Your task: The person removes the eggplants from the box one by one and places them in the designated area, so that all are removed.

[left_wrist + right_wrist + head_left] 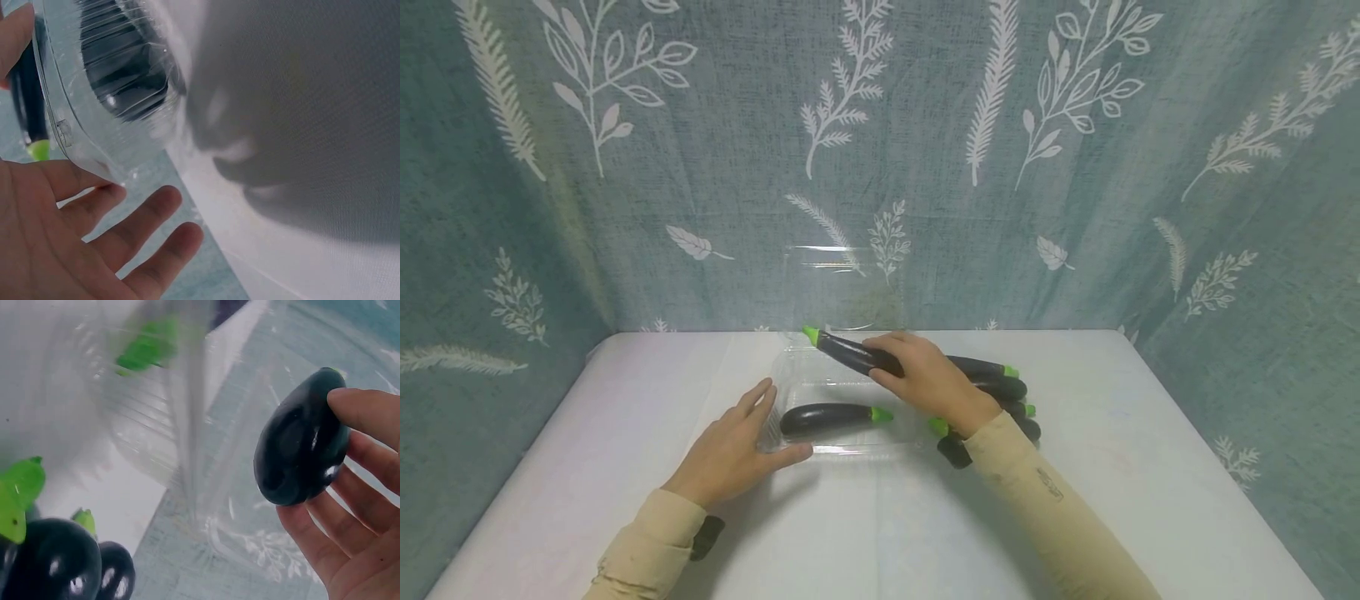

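My right hand (934, 382) grips a dark eggplant (848, 352) with a bright green stem end, holding it over the far part of a clear plastic container (857, 451). In the right wrist view, thumb and fingers go round the blunt end of this eggplant (300, 444). Another eggplant (822, 420) lies inside the container along its near side, stem to the right. At the container's left side is my left hand (726, 454), fingers spread and loosely extended. The left wrist view has its fingertips (112, 195) right at the container's rim.
The container's clear lid (842, 292) stands raised at the back. Several more eggplants (1000, 388) lie in a pile right of the container, partly hidden by my right forearm. A white table (647, 392) carries everything, with a patterned green curtain (737, 192) behind and at both sides.
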A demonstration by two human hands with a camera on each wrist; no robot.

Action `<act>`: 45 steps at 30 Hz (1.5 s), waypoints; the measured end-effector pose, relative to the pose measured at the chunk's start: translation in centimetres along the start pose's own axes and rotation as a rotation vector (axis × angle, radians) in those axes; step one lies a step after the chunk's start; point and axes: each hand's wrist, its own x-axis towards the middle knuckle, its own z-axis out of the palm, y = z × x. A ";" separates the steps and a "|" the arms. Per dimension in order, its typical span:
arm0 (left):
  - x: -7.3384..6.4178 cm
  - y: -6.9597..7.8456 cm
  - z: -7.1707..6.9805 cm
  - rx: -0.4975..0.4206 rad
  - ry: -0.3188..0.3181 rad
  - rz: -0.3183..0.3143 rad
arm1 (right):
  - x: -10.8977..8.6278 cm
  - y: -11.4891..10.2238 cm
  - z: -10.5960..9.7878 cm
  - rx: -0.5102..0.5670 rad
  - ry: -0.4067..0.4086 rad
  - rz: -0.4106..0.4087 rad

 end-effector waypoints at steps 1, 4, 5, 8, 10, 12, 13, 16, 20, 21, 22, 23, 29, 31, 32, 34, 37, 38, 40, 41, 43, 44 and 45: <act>0.0 0.0 0.0 0.000 0.001 0.002 | -0.1 0.0 -0.2 0.005 0.014 -0.006; -0.1 0.0 0.0 0.001 0.004 0.004 | -0.6 -0.1 -0.6 0.017 0.054 -0.013; -0.1 0.0 -0.1 0.002 0.005 0.006 | -0.8 -0.2 -0.7 0.023 0.069 -0.017; -0.1 0.1 -0.1 0.001 0.006 0.008 | -1.4 -0.3 -1.1 0.040 0.123 -0.038; -0.1 0.1 0.0 -0.001 0.008 0.008 | -1.9 -0.2 -1.2 0.049 0.164 -0.056; -0.1 0.1 0.0 0.000 0.010 0.009 | -2.3 0.0 -1.4 0.052 0.202 -0.075; -0.1 0.1 0.0 0.001 0.011 0.010 | -2.5 0.1 -1.5 0.056 0.220 -0.084; 0.0 0.1 0.0 0.005 0.012 0.015 | -3.1 0.3 -1.8 0.065 0.286 -0.106; -0.1 0.1 0.1 0.006 0.010 0.018 | -4.1 0.6 -2.5 0.063 0.369 -0.108; -0.1 0.1 0.1 0.005 0.010 0.016 | -4.3 0.7 -2.7 0.058 0.387 -0.103; -0.1 0.1 0.0 0.003 0.010 0.014 | -4.6 0.8 -2.9 0.053 0.400 -0.095; -0.1 0.1 0.0 0.002 0.009 0.012 | -4.8 1.0 -3.1 0.043 0.411 -0.083; -0.1 0.1 0.0 -0.006 0.000 0.006 | -6.2 2.1 -4.2 0.005 0.468 -0.023; -0.1 0.1 0.0 -0.008 -0.001 0.006 | -6.6 2.5 -4.5 -0.007 0.483 -0.014; -0.2 0.1 0.0 -0.009 -0.001 0.006 | -6.9 2.7 -4.7 -0.015 0.491 -0.009; -0.2 0.1 0.0 -0.010 -0.002 0.006 | -7.3 3.1 -5.0 -0.028 0.503 0.000; -0.1 0.0 0.0 -0.009 -0.002 0.006 | -8.0 3.7 -5.4 -0.042 0.522 0.013; -0.1 0.0 0.0 -0.009 -0.003 0.006 | -8.2 3.9 -5.6 -0.047 0.528 0.016; -0.1 0.0 0.0 -0.007 -0.005 0.006 | -8.6 4.4 -5.8 -0.060 0.540 0.025; -0.1 0.0 0.0 -0.006 -0.006 0.005 | -8.8 4.6 -6.0 -0.067 0.545 0.032; -0.1 0.0 0.1 -0.006 -0.008 0.005 | -9.2 5.0 -6.2 -0.077 0.553 0.047; 0.0 0.0 0.1 -0.006 -0.010 0.005 | -9.5 5.3 -6.3 -0.083 0.554 0.059; -0.1 0.0 0.1 -0.007 -0.010 0.005 | -9.7 5.5 -6.5 -0.088 0.555 0.070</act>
